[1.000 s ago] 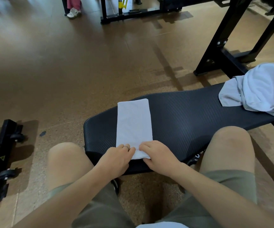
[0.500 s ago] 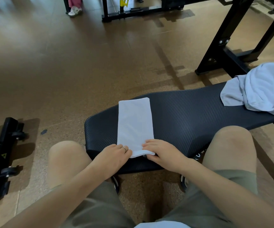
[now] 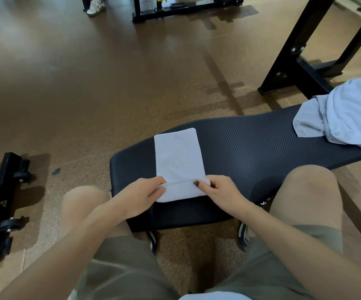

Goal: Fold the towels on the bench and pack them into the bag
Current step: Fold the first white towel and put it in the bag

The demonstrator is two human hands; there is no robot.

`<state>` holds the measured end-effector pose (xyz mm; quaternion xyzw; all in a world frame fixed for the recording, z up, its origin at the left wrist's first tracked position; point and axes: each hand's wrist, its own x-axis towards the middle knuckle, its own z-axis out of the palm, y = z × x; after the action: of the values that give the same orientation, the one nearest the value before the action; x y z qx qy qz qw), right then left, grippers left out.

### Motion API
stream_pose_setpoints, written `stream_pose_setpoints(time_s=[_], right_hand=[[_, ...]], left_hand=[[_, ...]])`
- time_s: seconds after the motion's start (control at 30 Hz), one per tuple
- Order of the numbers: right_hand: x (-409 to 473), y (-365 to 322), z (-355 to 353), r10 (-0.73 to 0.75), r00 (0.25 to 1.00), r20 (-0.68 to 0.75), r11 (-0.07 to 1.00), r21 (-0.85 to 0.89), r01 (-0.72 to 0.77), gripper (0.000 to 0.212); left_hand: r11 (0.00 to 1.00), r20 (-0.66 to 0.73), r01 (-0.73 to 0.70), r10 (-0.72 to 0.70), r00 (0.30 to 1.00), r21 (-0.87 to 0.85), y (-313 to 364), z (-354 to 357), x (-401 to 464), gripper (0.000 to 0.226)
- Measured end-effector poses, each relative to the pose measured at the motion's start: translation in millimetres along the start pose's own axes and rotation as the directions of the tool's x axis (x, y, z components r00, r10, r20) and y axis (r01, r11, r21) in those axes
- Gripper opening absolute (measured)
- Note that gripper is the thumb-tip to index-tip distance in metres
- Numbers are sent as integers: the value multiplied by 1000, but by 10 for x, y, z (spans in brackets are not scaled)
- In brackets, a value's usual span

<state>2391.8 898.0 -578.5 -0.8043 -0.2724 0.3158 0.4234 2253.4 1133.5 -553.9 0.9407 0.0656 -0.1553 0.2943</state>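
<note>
Head view, the only one. Centre of frame: a white towel (image 3: 178,161), already folded into a narrow strip, lies across the near end of the black padded surface (image 3: 251,152). The left hand (image 3: 140,194) pinches the strip's near left corner, thumb on top, fingers curled under; the right hand (image 3: 220,190) pinches the near right corner the same way. Change: a second ago both hands lay low on the near hem with the towel flat along its whole length; now that hem is turned up and over, so a short rolled lip sits between the two hands and the flat part of the strip looks shorter. Judgement: the lengthwise fold or roll toward the far edge has begun, and this towel is about one fold short of being a packable bundle. Right edge of frame: a second towel (image 3: 346,118), pale blue-grey, lies crumpled and unfolded on the far part of the surface, well apart from the hands. No bag is in view, so packing is not yet started. Bare knees flank the surface at lower left and lower right. Black wheeled equipment (image 3: 0,204) sits on the floor at the left edge; a black steel frame (image 3: 301,53) stands upper right.
</note>
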Motion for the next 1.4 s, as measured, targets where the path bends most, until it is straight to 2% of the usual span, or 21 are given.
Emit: stream_pose_setpoints(time_s=[0.07,0.17,0.33,0.5,0.57,0.67,0.73,0.8,0.83,0.93,1.0,1.07,1.13,1.23,1.33,1.4], right_hand=[[32,-3,26,44,996,-74,997,61,-39,58],[58,14,101,57,987,-153,997,-45,-64,56],[154,38,255,94,958,-272,974,-173,-145,53],[204,61,360,7,932,-361,890,-423,-171,42],[204,76,383,-38,927,-374,841,-513,-173,37],[224,89,390,-20,920,-392,818,-535,-210,33],[238,88,393,-21,913,-407,805,-549,-226,30],[243,83,391,-34,911,-410,785,-575,-230,28],[238,80,390,-31,913,-407,780,-581,-232,27],[246,84,382,-46,912,-408,782,-583,-221,22],[261,97,392,-105,905,-412,774,-605,-186,19],[279,110,397,-239,888,-394,725,-681,-107,16],[295,142,373,-372,865,-337,628,-777,-32,18],[316,174,295,-471,848,-241,512,-858,41,14],[261,180,181,-550,834,-46,377,-905,198,21],[181,163,90,-544,829,127,338,-871,356,32]], left_hand=[[992,-48,34,-40,998,-122,-7,33,41,20],[978,-84,101,-119,989,-184,-8,130,100,26],[973,-142,181,-201,969,-140,18,272,176,24],[966,-209,242,-256,944,-89,64,344,207,20],[970,-252,245,-240,938,-13,90,394,202,15],[951,-300,286,-240,923,117,152,451,235,9],[925,-322,301,-219,921,232,186,477,251,15],[849,-263,280,-173,949,449,190,566,226,26],[819,-258,293,-185,948,493,179,618,212,25],[809,-332,280,-112,937,517,155,652,224,13],[796,-371,314,-122,921,518,170,592,260,18],[821,-400,289,-81,913,492,200,522,295,42],[823,-342,170,31,939,542,235,475,308,55],[779,-257,-1,208,944,627,210,425,347,59],[747,-159,-60,218,963,662,168,385,398,55],[729,-118,-90,229,966,679,165,351,407,53]])
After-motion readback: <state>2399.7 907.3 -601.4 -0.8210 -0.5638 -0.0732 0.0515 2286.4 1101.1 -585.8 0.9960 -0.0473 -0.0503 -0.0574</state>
